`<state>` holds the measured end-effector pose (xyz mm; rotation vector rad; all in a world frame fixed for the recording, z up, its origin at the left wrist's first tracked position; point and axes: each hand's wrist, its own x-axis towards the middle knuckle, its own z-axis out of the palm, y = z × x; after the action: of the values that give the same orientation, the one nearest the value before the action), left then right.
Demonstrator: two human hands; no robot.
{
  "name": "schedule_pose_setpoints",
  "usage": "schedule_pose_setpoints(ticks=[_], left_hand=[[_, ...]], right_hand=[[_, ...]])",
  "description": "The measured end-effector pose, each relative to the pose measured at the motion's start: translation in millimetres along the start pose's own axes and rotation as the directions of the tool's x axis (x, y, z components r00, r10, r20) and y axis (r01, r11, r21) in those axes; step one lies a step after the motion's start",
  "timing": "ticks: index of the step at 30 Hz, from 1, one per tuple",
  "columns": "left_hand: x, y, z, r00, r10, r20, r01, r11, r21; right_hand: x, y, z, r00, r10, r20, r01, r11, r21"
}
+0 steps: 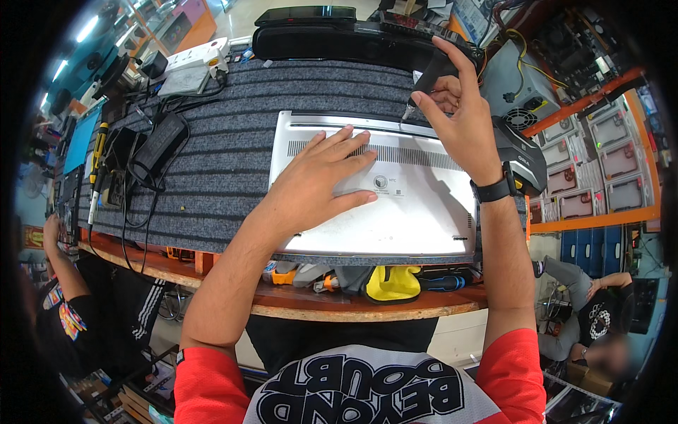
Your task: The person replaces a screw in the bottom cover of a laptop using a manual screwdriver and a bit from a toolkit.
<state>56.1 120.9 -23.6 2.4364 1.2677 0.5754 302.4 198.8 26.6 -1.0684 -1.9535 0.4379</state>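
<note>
A silver laptop (424, 220) lies upside down on the grey ribbed mat, its vented bottom cover facing up. My left hand (318, 177) rests flat on that cover with the fingers spread, over part of the vent. Above the laptop's far right part, my right hand (462, 120) grips a black-handled screwdriver (428, 79). Its shaft slants down to the left, and the tip is close to the far edge; whether it touches a screw, I cannot tell.
A black power adapter (161, 148) with tangled cables and a yellow-handled tool (99, 147) lie left. A long black bar (318, 44) stands behind. At right are a black device (522, 157) and a metal power supply (519, 78). A yellow pouch (393, 284) sits on the shelf below. People are at both sides.
</note>
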Motion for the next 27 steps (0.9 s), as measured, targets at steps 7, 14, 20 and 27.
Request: schedule_pose_setpoints(ticks=[7, 14, 20, 27], left_hand=[[0.0, 0.3, -0.1, 1.000, 0.004, 0.000, -0.004, 1.000, -0.009], [-0.3, 1.8, -1.0, 1.000, -0.004, 0.004, 0.004, 1.000, -0.006], [-0.1, 1.8, -0.8, 1.000, -0.007, 0.008, 0.007, 1.000, -0.006], [0.0, 1.8, -1.0, 1.000, -0.006, 0.008, 0.006, 1.000, -0.001]], right_hand=[[-0.4, -0.6, 0.6, 1.000, -0.004, -0.008, 0.004, 1.000, -0.006], [-0.3, -0.1, 0.0, 1.000, -0.019, -0.009, 0.018, 1.000, -0.023], [-0.5, 0.7, 0.5, 1.000, -0.009, -0.009, 0.009, 1.000, -0.008], [-0.5, 4.0, 0.6, 1.000, 0.008, -0.030, -0.009, 1.000, -0.016]])
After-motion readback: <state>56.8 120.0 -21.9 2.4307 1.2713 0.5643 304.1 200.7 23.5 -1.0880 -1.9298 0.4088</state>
